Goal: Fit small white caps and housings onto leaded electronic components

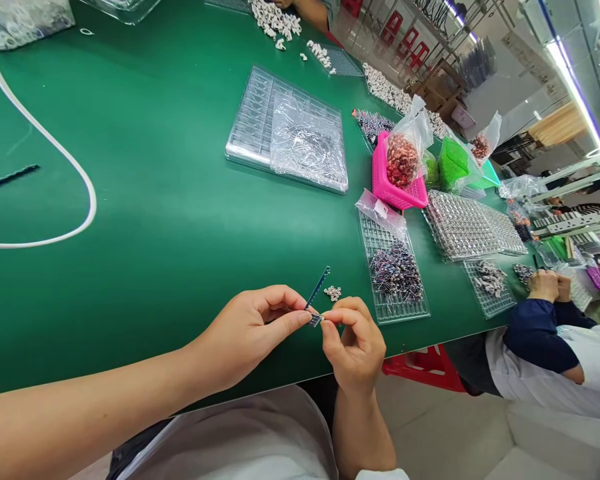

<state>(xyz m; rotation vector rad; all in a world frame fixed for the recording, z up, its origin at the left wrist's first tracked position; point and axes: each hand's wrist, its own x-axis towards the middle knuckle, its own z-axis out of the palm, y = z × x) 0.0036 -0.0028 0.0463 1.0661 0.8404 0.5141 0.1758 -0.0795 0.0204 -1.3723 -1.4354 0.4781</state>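
Note:
My left hand (253, 330) is closed, thumb and forefinger pinching a narrow dark-blue strip (319, 286) that looks like a circuit board strip. One length of it points up and away; a short piece with thin lines shows below the fingertips. At that lower end, my right hand (356, 343) pinches a tiny whitish part (323, 319), too small to name. The two hands' fingertips almost meet. Just beyond them, a little pile of small whitish parts (333, 293) lies on the green table (180, 220).
Right of my hands is a clear tray (425, 313) heaped with small wired components. Stacked clear trays (253, 100) carry a plastic bag (307, 143). A pink basket (380, 170) holds a bag of copper-coloured parts. A white cable (87, 180) curves at left; a co-worker (535, 340) sits at right.

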